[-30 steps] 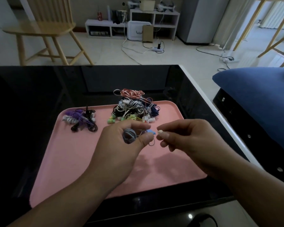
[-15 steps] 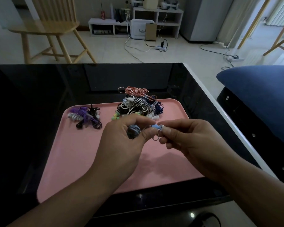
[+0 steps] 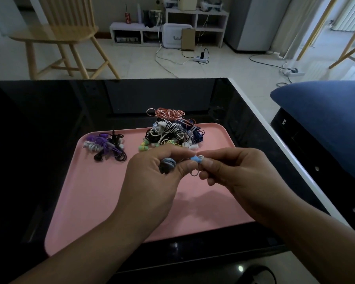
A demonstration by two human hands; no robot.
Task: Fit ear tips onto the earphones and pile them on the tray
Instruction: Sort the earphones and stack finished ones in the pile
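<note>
Two hands [image 3: 152, 175] [image 3: 240, 177] mid-tray [image 3: 94, 201], near edge bare (pink)

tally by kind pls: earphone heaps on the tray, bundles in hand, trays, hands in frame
Earphone heaps on the pink tray: 2, the small purple-and-black heap and the large mixed heap
Bundles in hand: 1, the grey-blue earphone bundle
Trays: 1
Hands: 2, left hand and right hand
Total: 6

Black glossy table [image 3: 49, 124], wooden chair [image 3: 64, 35] beyond, white shelf unit [image 3: 195, 17], blue cushion [image 3: 328, 111] at right.
</note>
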